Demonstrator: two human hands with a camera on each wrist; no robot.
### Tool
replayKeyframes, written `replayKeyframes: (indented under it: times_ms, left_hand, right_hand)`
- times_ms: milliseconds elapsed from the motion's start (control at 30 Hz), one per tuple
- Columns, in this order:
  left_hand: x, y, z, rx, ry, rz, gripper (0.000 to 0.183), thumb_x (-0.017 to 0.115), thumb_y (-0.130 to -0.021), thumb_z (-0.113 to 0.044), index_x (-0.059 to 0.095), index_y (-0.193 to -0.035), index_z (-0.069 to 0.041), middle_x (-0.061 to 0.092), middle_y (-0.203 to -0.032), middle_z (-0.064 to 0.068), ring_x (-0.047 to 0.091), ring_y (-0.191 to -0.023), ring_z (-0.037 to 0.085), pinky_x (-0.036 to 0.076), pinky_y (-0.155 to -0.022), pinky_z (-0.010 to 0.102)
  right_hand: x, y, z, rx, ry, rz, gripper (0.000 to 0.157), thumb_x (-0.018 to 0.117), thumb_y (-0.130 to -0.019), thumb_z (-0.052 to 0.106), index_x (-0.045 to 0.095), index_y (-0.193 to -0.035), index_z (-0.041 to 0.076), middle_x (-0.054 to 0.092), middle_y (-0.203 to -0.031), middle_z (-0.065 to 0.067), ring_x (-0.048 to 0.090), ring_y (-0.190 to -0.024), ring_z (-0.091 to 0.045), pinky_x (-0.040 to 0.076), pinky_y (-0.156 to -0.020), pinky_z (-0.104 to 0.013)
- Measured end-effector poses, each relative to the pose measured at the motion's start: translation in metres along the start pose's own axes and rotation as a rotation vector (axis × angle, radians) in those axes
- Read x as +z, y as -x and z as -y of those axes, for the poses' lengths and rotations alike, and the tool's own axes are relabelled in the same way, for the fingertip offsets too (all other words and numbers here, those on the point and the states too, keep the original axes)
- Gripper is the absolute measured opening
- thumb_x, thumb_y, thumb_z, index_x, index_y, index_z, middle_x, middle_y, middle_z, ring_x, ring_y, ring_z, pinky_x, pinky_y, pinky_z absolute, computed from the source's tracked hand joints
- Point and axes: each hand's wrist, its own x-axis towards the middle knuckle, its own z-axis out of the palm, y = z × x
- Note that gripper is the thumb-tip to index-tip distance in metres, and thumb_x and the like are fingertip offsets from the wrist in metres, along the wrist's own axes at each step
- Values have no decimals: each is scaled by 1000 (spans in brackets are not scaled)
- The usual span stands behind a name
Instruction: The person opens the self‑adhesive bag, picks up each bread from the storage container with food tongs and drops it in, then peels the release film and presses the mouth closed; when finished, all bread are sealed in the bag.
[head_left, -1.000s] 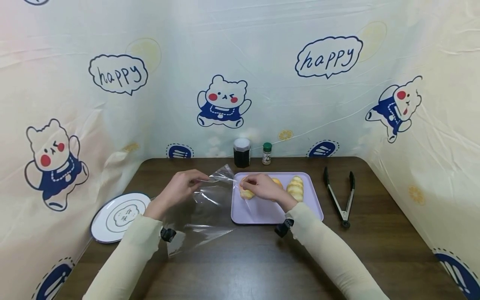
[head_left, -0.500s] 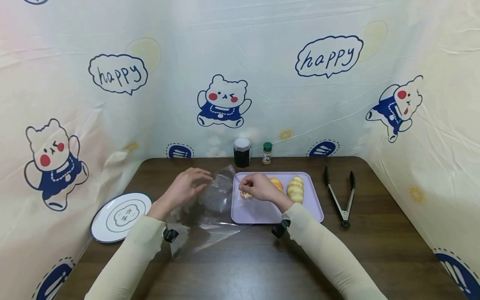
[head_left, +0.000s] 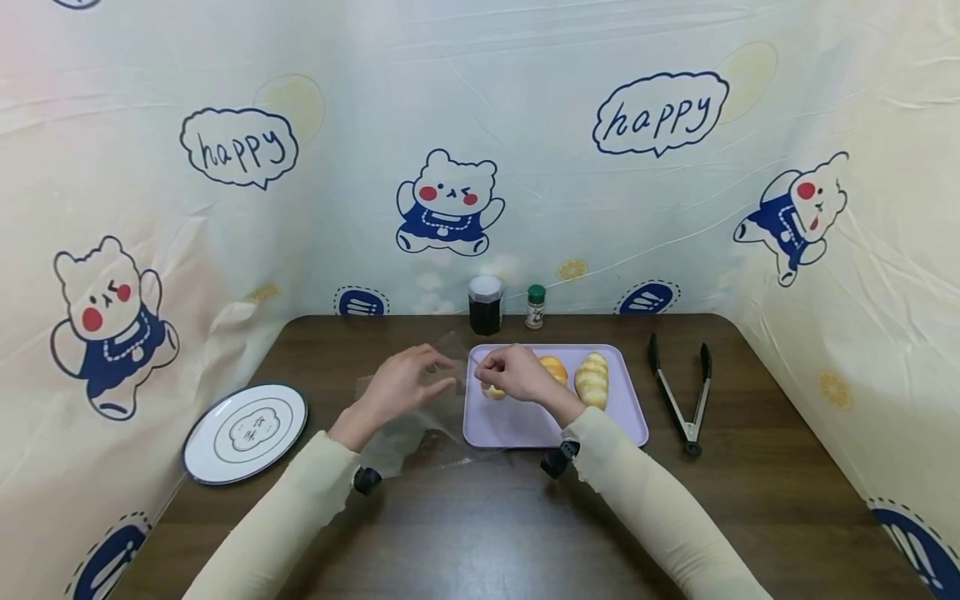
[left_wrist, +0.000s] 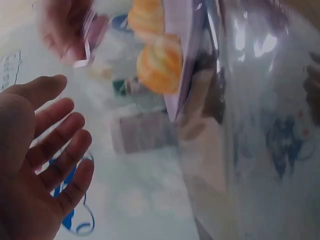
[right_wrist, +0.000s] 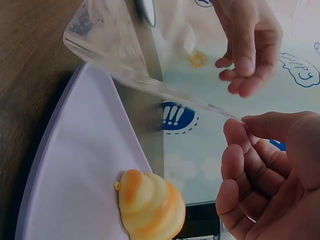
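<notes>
A clear plastic bag (right_wrist: 110, 47) hangs from my right hand (head_left: 513, 372), whose thumb and forefinger pinch one edge of it. My left hand (head_left: 408, 379) holds nothing; its fingers are spread and relaxed beside the bag, as the left wrist view also shows. Under and beyond the right hand lies a lilac tray (head_left: 517, 429) with bread rolls on it. A long ridged pale roll (head_left: 592, 380) and an orange-yellow roll (head_left: 553, 368) show there, while another swirled roll (head_left: 492, 392) is mostly hidden by the right hand.
A white plate with a blue rim (head_left: 213, 454) rests at the table's left. Black-tipped tongs (head_left: 688, 421) lie spread to the right of the tray. At the back edge stand a dark jar with a white lid (head_left: 484, 308) and a small green-capped shaker (head_left: 535, 308).
My left hand has let go of the bag and moved right, toward the right hand. The bag has swung and gathered rightward. My right hand keeps its pinch, nearly still.
</notes>
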Motion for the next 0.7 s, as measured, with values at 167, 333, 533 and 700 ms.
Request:
replayKeyframes:
  times_ms: [167, 333, 533, 700]
  left_hand:
    - [15, -5, -14, -59, 17, 6, 37, 73, -88, -46, 70, -107, -15, 71, -101, 4, 67, -89, 17, 57, -75, 36]
    - [29, -8, -18, -71, -4, -24, 35, 76, -85, -48, 63, -99, -19, 70, -91, -1, 65, -80, 12, 54, -68, 31]
    - [32, -7, -22, -50, 61, -34, 23, 78, -87, -30, 62, -96, -15, 70, -84, -3, 65, -74, 8, 54, -66, 27]
    - [32, -7, -22, -41, 122, -49, 17, 77, -88, -21, 64, -96, -14, 69, -85, -4, 65, -75, 6, 56, -68, 25]
  right_hand:
    - [1, 0, 2, -25, -16, 2, 22, 63, -97, 24, 78, -94, 8, 74, -75, -2, 51, -56, -7, 39, -52, -22]
    - [1, 0, 5, -38, -15, 5, 22, 63, -97, 24, 78, -96, 8, 75, -77, -3, 51, -56, -6, 39, -51, -21]
    - [1, 1, 6, -23, -19, 27, 23, 63, -98, 25, 78, -98, 7, 76, -80, -8, 53, -55, -7, 39, -50, -20]
    - [2, 0, 4, -15, -29, 30, 22, 63, -98, 24, 78, -98, 7, 76, -83, -9, 61, -61, -10, 42, -52, -21]
